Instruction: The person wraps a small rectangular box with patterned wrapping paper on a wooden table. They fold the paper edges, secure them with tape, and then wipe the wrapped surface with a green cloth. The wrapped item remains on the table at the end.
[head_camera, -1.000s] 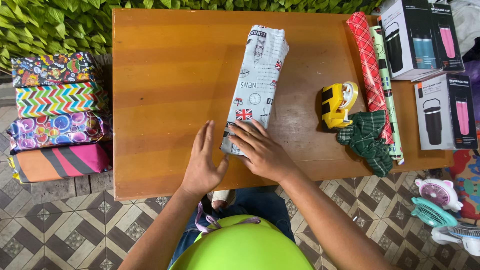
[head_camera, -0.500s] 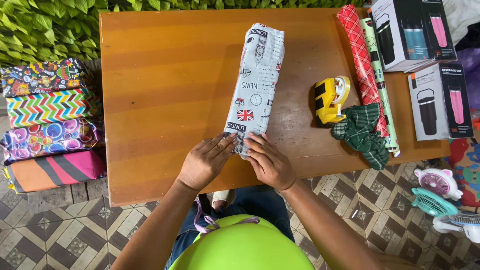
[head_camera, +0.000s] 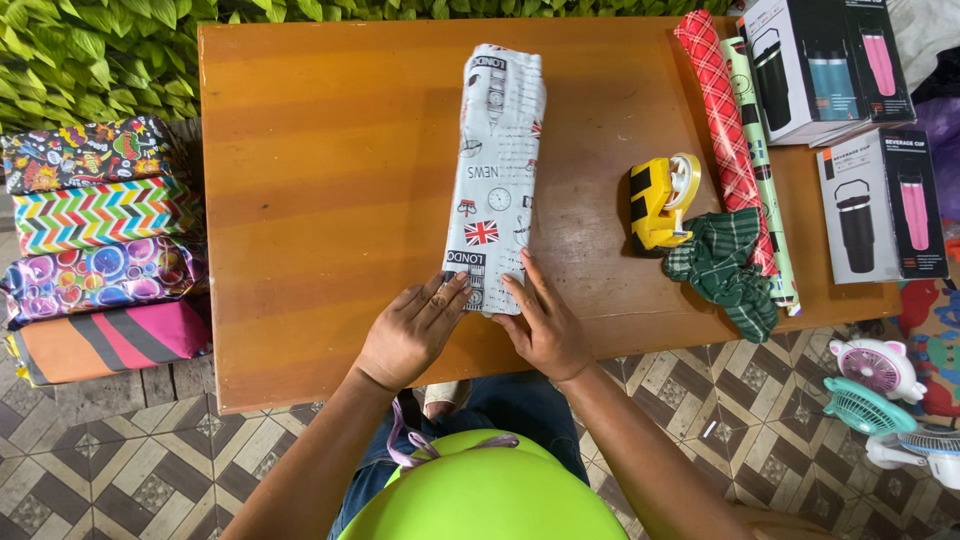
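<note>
A long box wrapped in pale grey newspaper-print paper (head_camera: 492, 170) lies lengthwise on the wooden table (head_camera: 330, 180). My left hand (head_camera: 410, 330) presses its fingertips on the near left corner of the wrapped box. On the near right corner rests my right hand (head_camera: 545, 325), fingers flat along the paper's edge. Both hands hold the near end down against the table.
A yellow tape dispenser (head_camera: 662, 200) and a green checked cloth (head_camera: 722, 268) lie to the right, beside a red checked paper roll (head_camera: 722, 110) and a green roll. Cup boxes (head_camera: 880, 205) stand at the far right. Several wrapped parcels (head_camera: 100, 240) stack on the left. Small fans (head_camera: 880, 395) sit on the floor.
The left hand moved from the bare table onto the box's near left corner. The box's far end swung left, so it now lies straighter. The right hand shifted to the near right corner.
</note>
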